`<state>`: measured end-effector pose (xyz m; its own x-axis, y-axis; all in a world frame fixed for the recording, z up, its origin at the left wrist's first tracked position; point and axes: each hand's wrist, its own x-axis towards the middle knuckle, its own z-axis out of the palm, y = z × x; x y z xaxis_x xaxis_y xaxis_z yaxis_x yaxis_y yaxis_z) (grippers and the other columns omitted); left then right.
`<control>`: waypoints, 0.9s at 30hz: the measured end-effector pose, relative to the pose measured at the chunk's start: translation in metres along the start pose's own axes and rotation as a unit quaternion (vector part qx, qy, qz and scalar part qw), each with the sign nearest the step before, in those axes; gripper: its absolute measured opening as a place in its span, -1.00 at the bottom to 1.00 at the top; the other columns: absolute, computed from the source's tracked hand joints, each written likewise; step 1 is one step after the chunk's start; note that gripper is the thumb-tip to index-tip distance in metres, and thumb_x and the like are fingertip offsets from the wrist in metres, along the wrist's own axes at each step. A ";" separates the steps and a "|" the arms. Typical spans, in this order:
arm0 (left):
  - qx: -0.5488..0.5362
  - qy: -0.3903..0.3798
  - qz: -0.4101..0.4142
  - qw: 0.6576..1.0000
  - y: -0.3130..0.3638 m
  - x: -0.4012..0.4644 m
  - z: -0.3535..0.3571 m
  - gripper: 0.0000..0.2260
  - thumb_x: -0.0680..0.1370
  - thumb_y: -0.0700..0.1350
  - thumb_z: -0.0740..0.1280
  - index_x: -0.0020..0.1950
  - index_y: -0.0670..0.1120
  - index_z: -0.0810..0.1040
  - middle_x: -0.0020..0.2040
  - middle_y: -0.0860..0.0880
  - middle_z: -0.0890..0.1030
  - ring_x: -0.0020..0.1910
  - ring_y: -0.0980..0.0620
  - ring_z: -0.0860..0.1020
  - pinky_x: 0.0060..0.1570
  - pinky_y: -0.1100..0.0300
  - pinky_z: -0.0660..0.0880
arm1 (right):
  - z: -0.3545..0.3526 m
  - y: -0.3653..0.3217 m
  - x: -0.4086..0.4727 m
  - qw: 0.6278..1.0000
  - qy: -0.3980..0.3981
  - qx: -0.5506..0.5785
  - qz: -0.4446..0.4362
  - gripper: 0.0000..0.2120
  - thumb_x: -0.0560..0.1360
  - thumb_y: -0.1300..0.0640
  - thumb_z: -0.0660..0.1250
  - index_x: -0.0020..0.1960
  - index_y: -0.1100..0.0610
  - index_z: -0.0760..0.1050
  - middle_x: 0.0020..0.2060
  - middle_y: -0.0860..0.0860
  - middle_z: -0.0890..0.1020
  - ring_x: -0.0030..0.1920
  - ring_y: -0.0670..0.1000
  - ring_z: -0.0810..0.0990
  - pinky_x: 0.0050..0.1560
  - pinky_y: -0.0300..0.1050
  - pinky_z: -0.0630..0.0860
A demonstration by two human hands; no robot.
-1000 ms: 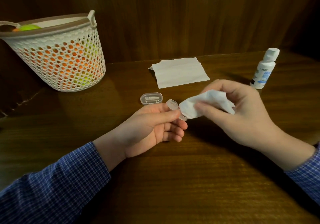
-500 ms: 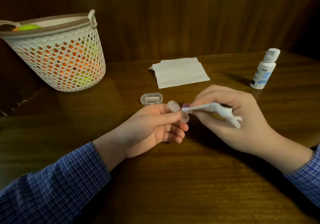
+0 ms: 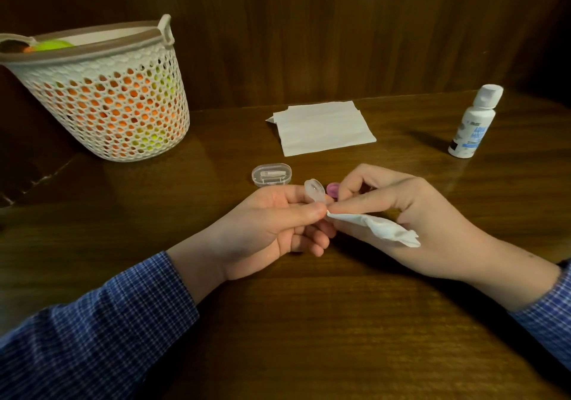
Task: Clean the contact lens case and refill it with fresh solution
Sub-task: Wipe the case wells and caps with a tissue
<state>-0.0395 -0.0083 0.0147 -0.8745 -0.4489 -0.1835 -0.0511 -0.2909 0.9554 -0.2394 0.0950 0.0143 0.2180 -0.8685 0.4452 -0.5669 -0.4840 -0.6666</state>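
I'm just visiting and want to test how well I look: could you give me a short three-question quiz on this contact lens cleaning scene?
1. True or false: the solution bottle stands upright with its cap on.
2. What does the right hand hold? A) a twisted white tissue B) the bottle C) the basket
3. Fill in: the left hand pinches the clear lens ____.

Key:
1. True; it stands capped at the table's far right.
2. A.
3. Case. A small clear box and flat tissues lie beyond it; the white basket sits far left.
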 end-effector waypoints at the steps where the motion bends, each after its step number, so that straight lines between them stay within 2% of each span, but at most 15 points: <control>1: 0.004 0.000 0.002 1.000 0.000 0.000 0.000 -0.66 0.53 -0.16 0.33 0.25 -0.29 0.53 -0.17 -0.10 0.66 -0.24 0.07 0.62 -0.23 0.27 0.58 | 0.000 0.000 0.000 1.000 -0.002 0.001 0.006 -0.76 0.51 0.12 0.43 0.15 0.08 0.71 -0.05 0.12 0.62 -0.04 0.10 0.62 -0.02 0.18 0.59; 8: 0.041 -0.003 0.025 0.999 -0.004 -0.001 -0.001 -0.82 0.59 -0.20 0.29 0.15 -0.22 0.57 -0.18 -0.06 0.65 -0.25 0.09 0.60 -0.22 0.26 0.57 | 0.003 0.002 0.003 0.998 0.001 0.029 0.047 -0.85 0.50 0.13 0.46 0.04 0.06 0.74 -0.07 0.03 0.66 -0.01 0.08 0.65 0.10 0.19 0.59; 15: 0.053 -0.003 0.025 0.998 -0.003 -0.002 0.000 -0.84 0.59 -0.18 0.29 0.12 -0.20 0.58 -0.20 -0.06 0.62 -0.27 0.08 0.57 -0.23 0.22 0.56 | -0.003 0.000 0.005 0.997 -0.019 0.026 0.063 -0.91 0.53 0.09 0.46 -0.02 0.06 0.73 -0.06 -0.02 0.70 0.04 0.07 0.67 0.14 0.15 0.58; 17: 0.044 -0.011 0.019 0.999 -0.001 -0.002 0.000 -0.86 0.60 -0.17 0.30 0.09 -0.18 0.58 -0.20 -0.06 0.62 -0.25 0.08 0.57 -0.21 0.21 0.56 | -0.008 0.001 0.005 0.990 -0.022 0.094 0.104 -0.83 0.50 0.01 0.50 0.02 0.08 0.71 -0.04 0.02 0.72 0.05 0.09 0.69 0.16 0.15 0.61; 19: 0.028 -0.010 0.009 1.000 0.001 -0.002 -0.001 -0.86 0.60 -0.15 0.30 0.09 -0.19 0.57 -0.19 -0.07 0.61 -0.24 0.07 0.57 -0.21 0.22 0.56 | -0.011 0.000 0.005 0.957 -0.008 0.226 0.181 -0.69 0.40 -0.05 0.54 0.06 0.08 0.68 -0.04 0.04 0.75 0.05 0.07 0.72 0.07 0.00 0.68; 20: 0.022 -0.008 0.006 1.000 0.002 -0.002 -0.001 -0.86 0.60 -0.15 0.30 0.09 -0.19 0.56 -0.19 -0.07 0.61 -0.25 0.07 0.57 -0.21 0.22 0.56 | -0.010 0.000 0.005 0.949 0.005 0.251 0.192 -0.77 0.38 -0.05 0.52 0.00 0.01 0.70 -0.09 -0.02 0.76 0.00 -0.02 0.73 -0.02 -0.13 0.69; 21: 0.020 -0.007 0.004 1.000 0.002 -0.002 -0.002 -0.88 0.61 -0.16 0.29 0.08 -0.19 0.55 -0.19 -0.07 0.61 -0.25 0.07 0.57 -0.22 0.22 0.57 | -0.010 -0.001 0.005 0.960 0.031 0.221 0.171 -0.92 0.40 -0.01 0.50 -0.11 -0.06 0.73 -0.17 -0.11 0.76 -0.07 -0.13 0.73 -0.11 -0.27 0.64; 22: 0.017 -0.008 0.002 1.000 0.002 -0.002 -0.002 -0.88 0.62 -0.16 0.29 0.08 -0.19 0.55 -0.19 -0.07 0.62 -0.25 0.07 0.58 -0.22 0.22 0.57 | -0.011 -0.003 0.004 0.981 0.056 0.137 0.126 -0.90 0.46 0.06 0.48 -0.19 -0.12 0.73 -0.23 -0.18 0.74 -0.12 -0.19 0.72 -0.16 -0.36 0.59; 23: 0.014 -0.008 -0.002 1.000 0.002 -0.001 -0.001 -0.88 0.61 -0.16 0.29 0.08 -0.19 0.55 -0.19 -0.07 0.62 -0.26 0.07 0.58 -0.23 0.23 0.56 | -0.011 -0.005 0.005 0.993 0.081 0.047 0.077 -0.84 0.51 0.12 0.46 -0.14 -0.13 0.72 -0.20 -0.18 0.73 -0.08 -0.17 0.71 -0.12 -0.37 0.57; 24: 0.008 -0.009 -0.006 1.000 0.002 -0.001 -0.001 -0.87 0.61 -0.16 0.29 0.08 -0.20 0.54 -0.20 -0.07 0.62 -0.27 0.08 0.58 -0.24 0.23 0.56 | -0.011 -0.006 0.006 0.995 0.091 -0.034 0.019 -0.85 0.54 0.17 0.44 -0.02 -0.06 0.72 -0.13 -0.15 0.73 -0.03 -0.10 0.71 -0.06 -0.32 0.58; 27: -0.014 -0.010 -0.026 1.000 0.003 0.000 -0.001 -0.83 0.60 -0.14 0.30 0.10 -0.22 0.53 -0.21 -0.07 0.63 -0.29 0.08 0.59 -0.27 0.24 0.55 | -0.007 -0.001 0.003 0.987 0.097 -0.109 -0.074 -0.83 0.52 0.28 0.44 0.08 0.15 0.71 -0.06 -0.01 0.68 -0.05 -0.05 0.67 -0.06 -0.22 0.57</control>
<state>-0.0392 -0.0099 0.0171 -0.8802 -0.4160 -0.2285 -0.0839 -0.3376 0.9375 -0.2439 0.0933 0.0209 0.1669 -0.7438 0.6473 -0.7022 -0.5505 -0.4515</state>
